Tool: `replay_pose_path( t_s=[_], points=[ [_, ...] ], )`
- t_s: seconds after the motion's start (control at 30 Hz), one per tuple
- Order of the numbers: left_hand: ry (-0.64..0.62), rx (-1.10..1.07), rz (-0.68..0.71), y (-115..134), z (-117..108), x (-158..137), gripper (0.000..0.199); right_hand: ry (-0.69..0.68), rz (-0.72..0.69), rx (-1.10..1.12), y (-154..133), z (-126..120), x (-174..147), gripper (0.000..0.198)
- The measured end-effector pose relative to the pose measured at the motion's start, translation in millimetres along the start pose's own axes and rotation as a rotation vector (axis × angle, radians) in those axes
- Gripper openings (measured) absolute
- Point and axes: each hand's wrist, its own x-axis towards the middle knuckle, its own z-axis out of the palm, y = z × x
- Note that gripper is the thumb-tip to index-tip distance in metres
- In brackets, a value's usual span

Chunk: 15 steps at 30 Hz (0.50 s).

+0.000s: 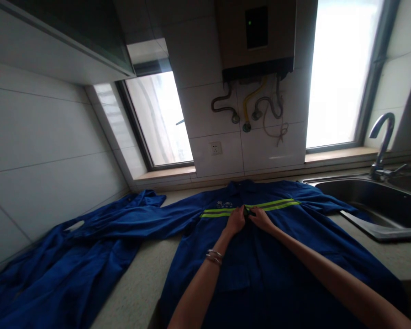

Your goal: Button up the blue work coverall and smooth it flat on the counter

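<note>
A blue work jacket (212,256) with two yellow-green stripes across the chest lies spread on the counter, its collar towards the wall. Both hands meet at its front placket, level with the stripes. My left hand (237,219) is closed, fingers pinching the placket edge. Close beside it on the right, my right hand (260,218) also pinches the cloth there. A small dark gap shows between the fingertips; any fastener in it is too small to make out. Silver bangles circle my left wrist.
More blue clothing (71,265) lies heaped on the left of the counter (137,283). At the right is a steel sink (359,196) with a tall tap (380,146); the jacket's right-hand sleeve reaches its edge. A water heater (256,41) hangs above, pipes underneath.
</note>
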Motion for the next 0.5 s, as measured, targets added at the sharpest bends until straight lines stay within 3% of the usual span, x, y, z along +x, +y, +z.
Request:
replay_pose_path(
  t_s=[0.23, 0.4, 0.5],
  points=[
    [-0.051, 0.052, 0.133, -3, -9, -7, 0.044, -0.076, -0.05, 0.116, 18, -10, 4, 0.04],
    [-0.07, -0.016, 0.074, -4, -12, -7, 0.043, -0.208, -0.045, 0.247, 30, -23, 6, 0.043],
    [-0.083, -0.047, 0.036, -4, -12, -8, 0.043, -0.206, -0.062, 0.277, 29, -26, 5, 0.039]
  ],
)
